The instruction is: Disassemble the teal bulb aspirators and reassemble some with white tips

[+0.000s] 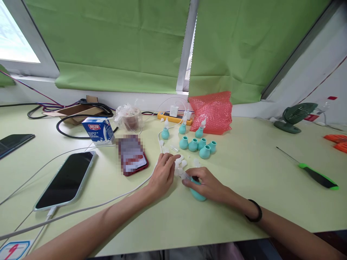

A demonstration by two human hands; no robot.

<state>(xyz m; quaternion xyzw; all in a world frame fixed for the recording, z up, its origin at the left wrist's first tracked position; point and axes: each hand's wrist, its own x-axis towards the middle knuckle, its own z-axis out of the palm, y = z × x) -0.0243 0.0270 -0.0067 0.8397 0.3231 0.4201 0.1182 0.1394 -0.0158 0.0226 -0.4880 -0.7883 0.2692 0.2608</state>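
Observation:
My right hand [207, 182] is closed around a teal rubber squeeze bulb [198, 195] tilted on the table, its clear nozzle [183, 174] pointing left. My left hand [164, 171] lies just left of it, index finger reaching over small white plastic pieces [181, 160]; the other fingers are partly hidden. Behind the hands, several teal bulbs without nozzles [193, 144] stand in a group. Farther back are three bulbs fitted with clear tips, one of them a teal bulb [165, 133] at the left. A loose clear tip [175, 148] lies between the hands and the group.
A red-cased phone [141, 164], a white-edged phone [66, 180] on a cable and a milk carton [99, 131] are to the left. Behind are a yellow power strip [173, 118] and red bubble wrap [214, 113]. A screwdriver [318, 176] and green fan [295, 115] are right.

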